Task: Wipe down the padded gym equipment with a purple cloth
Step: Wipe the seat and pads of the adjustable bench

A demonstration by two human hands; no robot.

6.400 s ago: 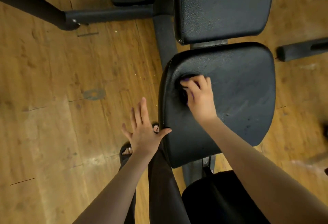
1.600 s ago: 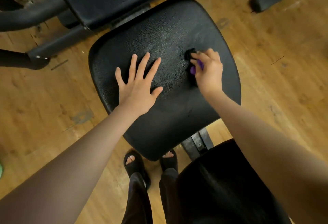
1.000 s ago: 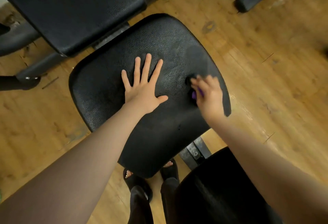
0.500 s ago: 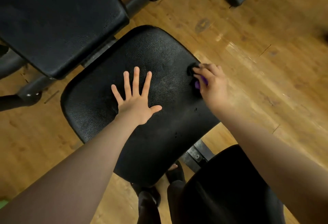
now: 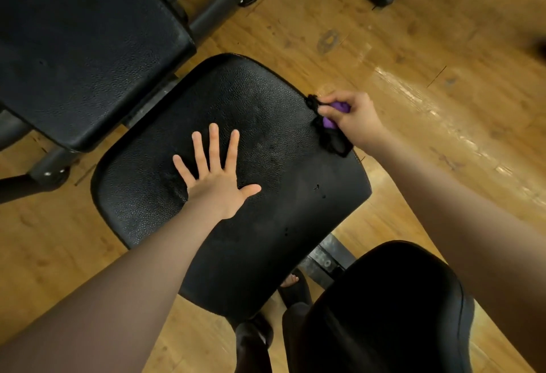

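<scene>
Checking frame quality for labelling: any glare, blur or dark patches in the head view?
Head view: glare streaks on the wooden floor beyond the right hand; the far right edge is blurred; the black pad loses detail in shadow on its near side; the left hand is sharp.

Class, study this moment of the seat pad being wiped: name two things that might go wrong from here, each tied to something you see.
1. The right hand holds the purple cloth bunched at the very edge of the seat pad; it may slip off the edge.
2. The left hand lies flat on the middle of the pad, so that patch may go unwiped.
</scene>
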